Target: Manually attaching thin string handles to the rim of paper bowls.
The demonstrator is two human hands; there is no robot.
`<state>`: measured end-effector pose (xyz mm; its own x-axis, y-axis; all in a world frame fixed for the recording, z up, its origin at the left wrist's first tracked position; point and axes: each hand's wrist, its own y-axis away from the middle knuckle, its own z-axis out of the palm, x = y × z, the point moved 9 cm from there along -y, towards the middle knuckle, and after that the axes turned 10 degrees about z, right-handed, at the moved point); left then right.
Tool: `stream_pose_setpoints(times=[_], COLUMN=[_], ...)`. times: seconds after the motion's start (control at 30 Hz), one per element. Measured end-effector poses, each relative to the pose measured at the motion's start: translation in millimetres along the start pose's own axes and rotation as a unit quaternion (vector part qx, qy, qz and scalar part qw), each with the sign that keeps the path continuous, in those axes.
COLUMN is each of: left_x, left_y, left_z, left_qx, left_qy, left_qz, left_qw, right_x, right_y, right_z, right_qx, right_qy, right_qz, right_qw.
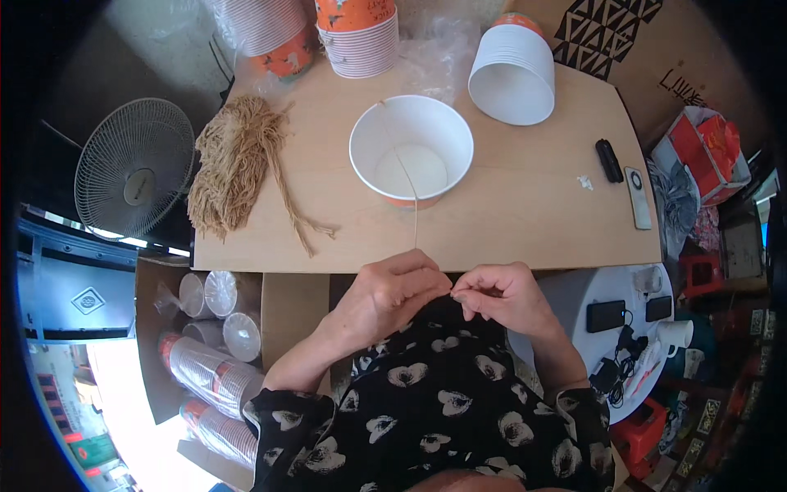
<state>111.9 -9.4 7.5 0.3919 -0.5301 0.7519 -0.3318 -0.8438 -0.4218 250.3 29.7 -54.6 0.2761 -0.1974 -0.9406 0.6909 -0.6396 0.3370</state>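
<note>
"What do you have before you?"

"My table (pixel 533 217), a tan bundle (pixel 232 168) on its left, and a white-lined tub (pixel 447 139) upright near the middle"

"And your hands?"

"Just off the table's near edge, fingertips meeting. My left hand (pixel 393 289) is curled, fingers together; my right hand (pixel 510 299) pinches thumb to forefinger. Between them is a thin cord (pixel 416 225): the left grips it, the right seems to nip its end, though that's too small to be sure"

"Where does the cord run?"

"From the tub's far rim, across the mouth, past the near rim to my left hand. Whether it passes through the wall, I can't tell"

"Which step is this?"

"Working the end, I'd judge"

"And the next move?"

"It calls for a steady left hold, fine right fingertips, no tug on the tub"
</note>
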Motion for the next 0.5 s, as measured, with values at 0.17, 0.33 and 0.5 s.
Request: stream_pose_setpoints(times=[0.17, 0.33, 0.5], left_x=[-6, -15, -13], left_y=[9, 19, 28], left_z=[-4, -4, -27], left_qx=[0.025, 0.046, 0.111], left_qy=[0.007, 0.066, -0.008], left_qz=[-0.012, -0.050, -0.040], left_qw=[1.000, 0.996, 0.993], right_x=[0, -8, -24], right_y=[-3, -4, -10], right_z=[-2, 7, -19], right_qx=[0.020, 0.002, 0.074], right_qy=[0.012, 0.025, 0.042], right_qz=[0.051, 0.011, -0.062], right_qw=[0.998, 1.000, 0.994])
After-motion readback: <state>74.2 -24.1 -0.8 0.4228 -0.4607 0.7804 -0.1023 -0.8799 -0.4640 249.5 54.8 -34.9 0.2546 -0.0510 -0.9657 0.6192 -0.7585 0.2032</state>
